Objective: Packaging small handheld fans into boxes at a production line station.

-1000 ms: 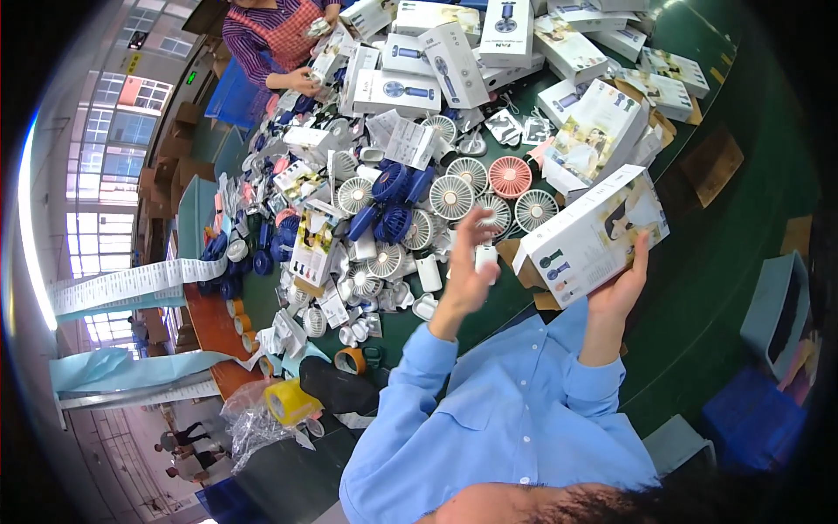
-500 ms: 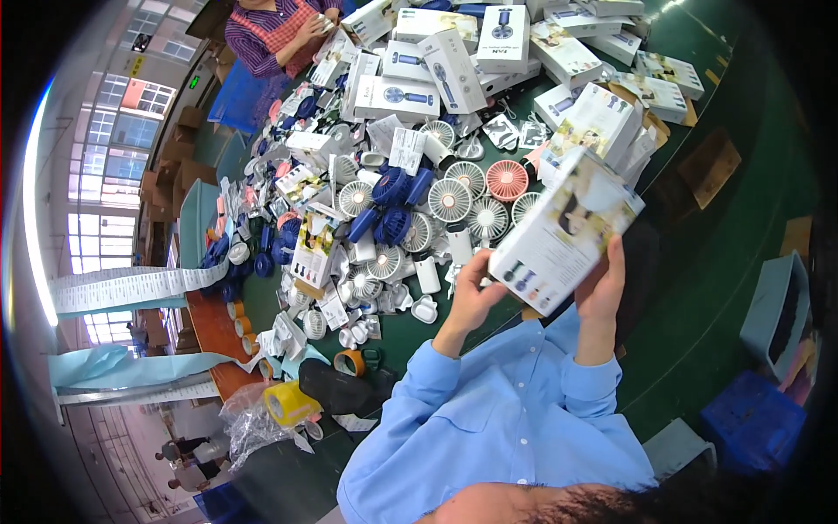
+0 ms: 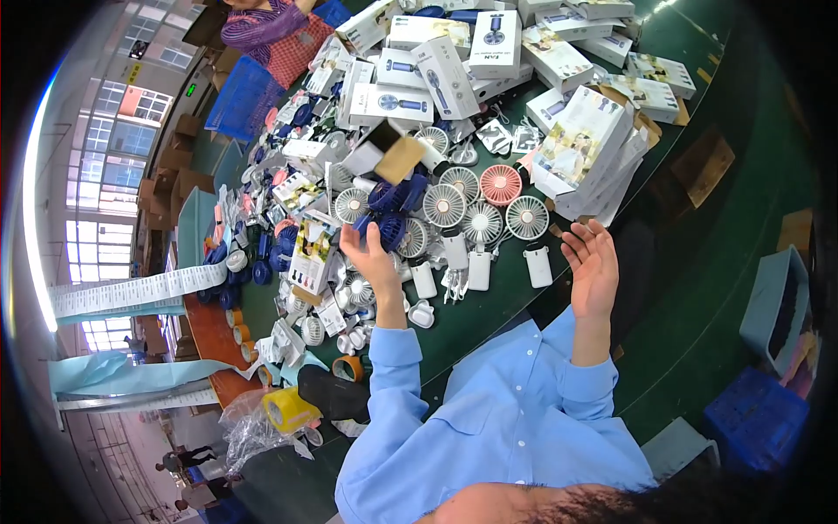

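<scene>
Both my hands are empty, raised over the near side of the green table. My left hand has its fingers apart, close to dark blue handheld fans in the heap. Beyond it, an open carton with a brown inside is tilted at the pile; whether it rests there, I cannot tell. My right hand is held palm inward with fingers spread, beside a white fan with a white handle. A pink fan lies farther back among white ones. A photo-printed box stands beyond my right hand.
Many white fan boxes are stacked at the back. A co-worker stands at the far left, near a blue crate. Tape rolls and a yellow roll sit at the near left. Bins stand to the right.
The photo-printed box has left my two hands, and an open carton now appears at the pile. My left hand has moved left and forward; the right has opened. The co-worker's arm has risen.
</scene>
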`<state>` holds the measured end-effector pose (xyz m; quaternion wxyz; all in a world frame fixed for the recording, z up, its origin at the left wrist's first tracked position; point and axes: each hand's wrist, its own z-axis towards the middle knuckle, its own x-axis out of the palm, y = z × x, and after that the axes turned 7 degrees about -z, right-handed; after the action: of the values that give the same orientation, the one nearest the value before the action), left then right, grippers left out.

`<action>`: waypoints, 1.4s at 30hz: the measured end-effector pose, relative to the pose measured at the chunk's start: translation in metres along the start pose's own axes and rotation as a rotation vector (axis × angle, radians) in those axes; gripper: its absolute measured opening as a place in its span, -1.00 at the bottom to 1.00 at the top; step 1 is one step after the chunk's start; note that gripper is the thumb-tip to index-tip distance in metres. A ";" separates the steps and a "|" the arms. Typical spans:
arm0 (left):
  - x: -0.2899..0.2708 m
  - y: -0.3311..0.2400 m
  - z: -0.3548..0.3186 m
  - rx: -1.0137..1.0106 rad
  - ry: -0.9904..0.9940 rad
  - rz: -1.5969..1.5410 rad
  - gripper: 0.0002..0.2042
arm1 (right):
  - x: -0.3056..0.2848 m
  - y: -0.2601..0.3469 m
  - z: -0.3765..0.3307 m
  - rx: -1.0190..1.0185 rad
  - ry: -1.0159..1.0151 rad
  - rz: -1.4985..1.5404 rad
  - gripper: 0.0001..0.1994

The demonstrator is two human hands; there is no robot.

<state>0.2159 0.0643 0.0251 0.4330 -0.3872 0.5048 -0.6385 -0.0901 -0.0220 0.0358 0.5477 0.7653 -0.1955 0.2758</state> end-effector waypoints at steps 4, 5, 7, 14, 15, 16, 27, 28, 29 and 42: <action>-0.002 -0.018 0.022 0.142 0.027 0.024 -0.55 | -0.004 -0.003 0.006 0.021 -0.046 0.024 -0.64; -0.004 -0.018 0.035 0.181 0.029 0.021 -0.58 | -0.006 -0.005 0.007 0.034 -0.054 0.026 -0.66; 0.001 -0.027 0.066 0.219 0.067 0.115 -0.64 | -0.009 -0.009 0.010 0.048 -0.060 0.017 -0.66; 0.033 0.051 0.235 -0.135 0.113 0.280 -0.44 | -0.016 -0.018 0.017 0.076 -0.107 -0.004 -0.72; -0.003 0.075 0.292 -0.124 0.099 0.405 -0.45 | -0.009 -0.021 0.015 0.105 -0.077 0.016 -0.72; 0.018 0.091 0.297 -0.162 0.085 0.515 -0.51 | -0.013 -0.022 0.018 0.101 -0.099 0.026 -0.73; -0.011 0.164 0.412 -0.548 0.108 0.515 -0.18 | -0.015 -0.029 0.000 0.237 -0.132 -0.153 -0.83; 0.009 0.164 0.401 -0.684 0.137 0.592 -0.16 | -0.023 -0.030 -0.002 0.247 -0.169 -0.180 -0.82; 0.022 0.161 0.385 -0.669 0.109 0.648 -0.29 | -0.030 -0.032 -0.004 0.262 -0.195 -0.201 -0.82; 0.000 0.138 0.357 -0.525 0.167 0.535 -0.31 | 0.001 -0.049 0.005 0.285 -0.122 -0.213 -0.81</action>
<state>0.5712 -0.0626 -0.0425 0.4278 -0.2862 0.7680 -0.3812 -0.0587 -0.0107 -0.0002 0.4472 0.8667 -0.1053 0.1944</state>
